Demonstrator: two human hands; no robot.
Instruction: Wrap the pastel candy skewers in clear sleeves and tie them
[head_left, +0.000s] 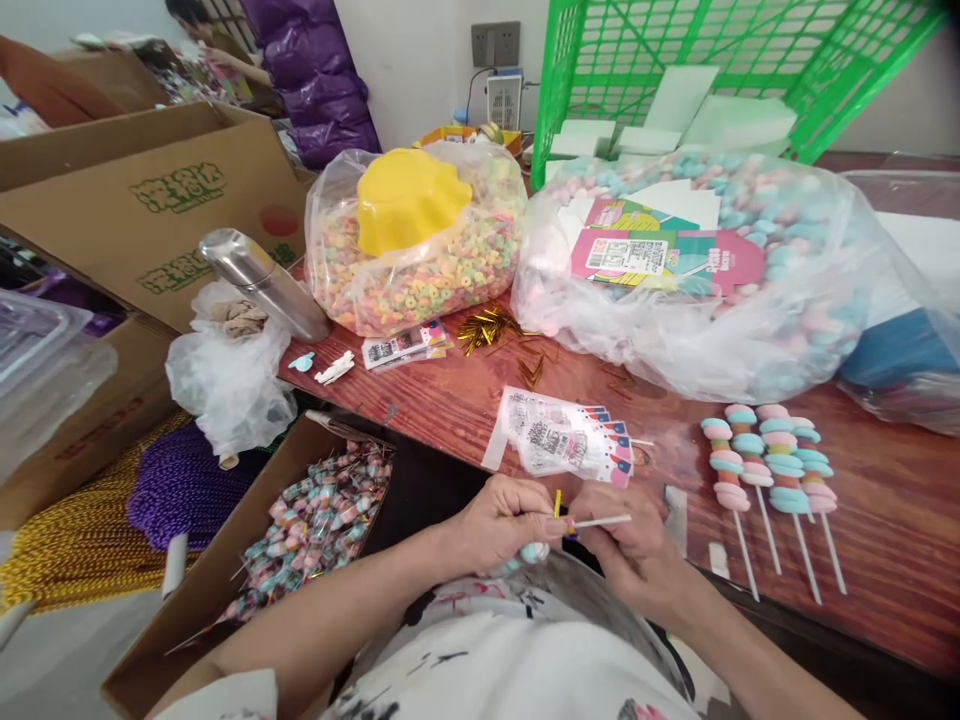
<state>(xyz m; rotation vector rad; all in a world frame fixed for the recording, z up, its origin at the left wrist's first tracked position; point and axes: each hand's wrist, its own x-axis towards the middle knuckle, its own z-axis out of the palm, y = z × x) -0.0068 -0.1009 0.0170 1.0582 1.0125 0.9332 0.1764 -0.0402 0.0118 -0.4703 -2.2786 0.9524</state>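
Note:
Close to my body, my left hand point(506, 515) is closed around a marshmallow skewer point(534, 551), with blue and white pieces showing below the fingers. Its white stick point(606, 521) points right, passing in front of my other hand. A gold twist tie point(558, 503) stands up at the neck of the skewer, by the left thumb. My right hand point(628, 530) has its fingers pinched together at that neck; the tie's other end seems to be there, partly hidden. Just beyond the hands lie printed clear wrappers point(559, 440). Several unwrapped marshmallow skewers point(787, 465) lie to the right.
Behind are a bag of ring candies point(420, 270) with a yellow bowl point(409, 195), loose gold ties point(487, 328), and a bag of marshmallows point(795, 330) under printed cards point(667, 260). A steel flask point(262, 285) stands left. Below, a carton point(172, 600) holds wrapped skewers.

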